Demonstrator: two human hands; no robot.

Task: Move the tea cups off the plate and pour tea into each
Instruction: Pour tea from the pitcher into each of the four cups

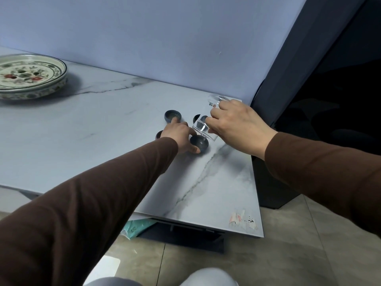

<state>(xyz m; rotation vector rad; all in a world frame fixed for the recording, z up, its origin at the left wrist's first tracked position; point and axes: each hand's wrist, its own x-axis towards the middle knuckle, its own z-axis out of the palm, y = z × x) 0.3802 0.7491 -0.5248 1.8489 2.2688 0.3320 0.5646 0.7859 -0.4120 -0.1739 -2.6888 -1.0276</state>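
Note:
Several small dark tea cups stand on the marble table (pixel 103 124), off the plate. My right hand (pixel 237 124) grips a clear glass pitcher (pixel 206 129), tilted with its spout over the nearest cup (pixel 199 143). My left hand (pixel 181 137) rests among the cups, thumb against the nearest cup, forefinger touching the far-left cup (pixel 172 116). A third cup (pixel 159 135) peeks out left of that hand. A fourth cup (pixel 197 118) is partly hidden behind the pitcher. The flowered plate (pixel 31 75) sits at the far left with no cups on it.
A pale wall runs behind the table. A dark cabinet (pixel 329 100) stands to the right of the table's edge. The tiled floor (pixel 268 254) lies below, with a teal bag (pixel 138 228) under the table.

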